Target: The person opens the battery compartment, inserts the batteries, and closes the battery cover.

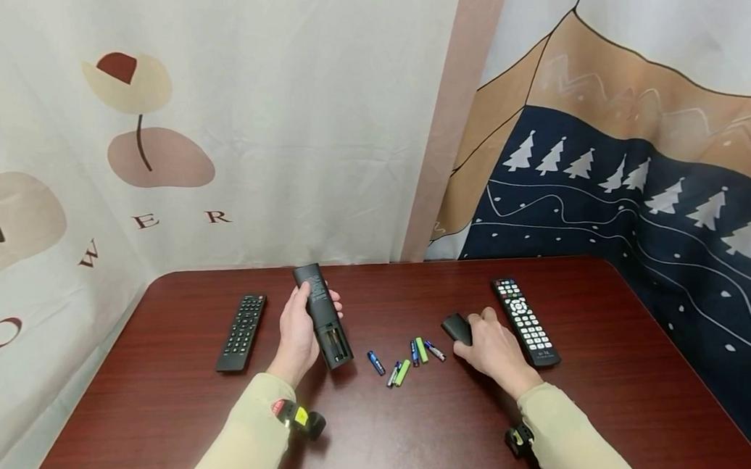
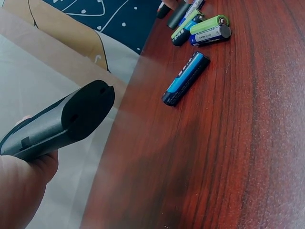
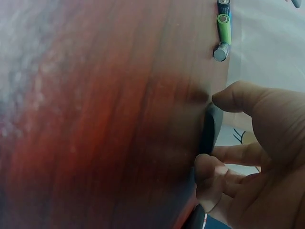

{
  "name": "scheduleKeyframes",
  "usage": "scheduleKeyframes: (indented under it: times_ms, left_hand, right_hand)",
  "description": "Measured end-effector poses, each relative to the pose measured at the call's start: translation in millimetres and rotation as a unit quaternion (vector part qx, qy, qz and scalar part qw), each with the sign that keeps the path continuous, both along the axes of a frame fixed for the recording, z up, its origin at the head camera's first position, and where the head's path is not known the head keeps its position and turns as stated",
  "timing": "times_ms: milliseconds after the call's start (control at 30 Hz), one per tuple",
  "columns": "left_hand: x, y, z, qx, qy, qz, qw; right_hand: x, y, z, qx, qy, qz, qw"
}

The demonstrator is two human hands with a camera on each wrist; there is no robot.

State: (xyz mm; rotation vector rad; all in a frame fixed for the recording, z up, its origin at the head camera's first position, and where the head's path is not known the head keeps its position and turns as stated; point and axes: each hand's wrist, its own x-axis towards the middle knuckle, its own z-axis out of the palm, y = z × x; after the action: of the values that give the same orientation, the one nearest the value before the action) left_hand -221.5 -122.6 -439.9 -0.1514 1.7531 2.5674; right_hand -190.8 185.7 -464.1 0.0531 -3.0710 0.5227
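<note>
My left hand (image 1: 298, 329) grips a black remote control (image 1: 322, 314) with its back turned up. Its battery compartment (image 1: 335, 341) lies uncovered at the near end, with metal contacts showing inside. In the left wrist view the end of the remote (image 2: 88, 112) is lifted off the table. My right hand (image 1: 491, 343) pinches a small black battery cover (image 1: 457, 327) low at the table, thumb at one edge and fingers at the other. In the right wrist view the cover (image 3: 209, 128) shows as a dark strip between thumb and fingertips.
Several blue and green batteries (image 1: 403, 373) lie on the brown table (image 1: 364, 446) between the hands. A black remote control (image 1: 243, 333) lies buttons up at left. Another remote control with white buttons (image 1: 527, 323) lies right of my right hand. Printed curtains (image 1: 276, 125) hang behind the table.
</note>
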Motion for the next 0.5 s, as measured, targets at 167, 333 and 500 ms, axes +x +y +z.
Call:
scheduleKeyframes:
  times_ms: [167,333,500]
  left_hand:
    - [1.0,0.1,0.3,-0.002,-0.004,0.0,1.0]
    - [1.1,-0.3,-0.3,-0.002,-0.01,-0.003,0.9999]
    - [-0.2,-0.6,-2.6,0.001,-0.006,-0.004,1.0]
  right_hand:
    - [0.8,-1.1,-2.3,-0.004,0.023,0.003,0.9997]
    - [0.9,-3.7,-3.3,-0.013,0.035,0.014,0.9992]
    - [2.3,-8.0,-3.0,-0.031,0.041,0.051,0.9973]
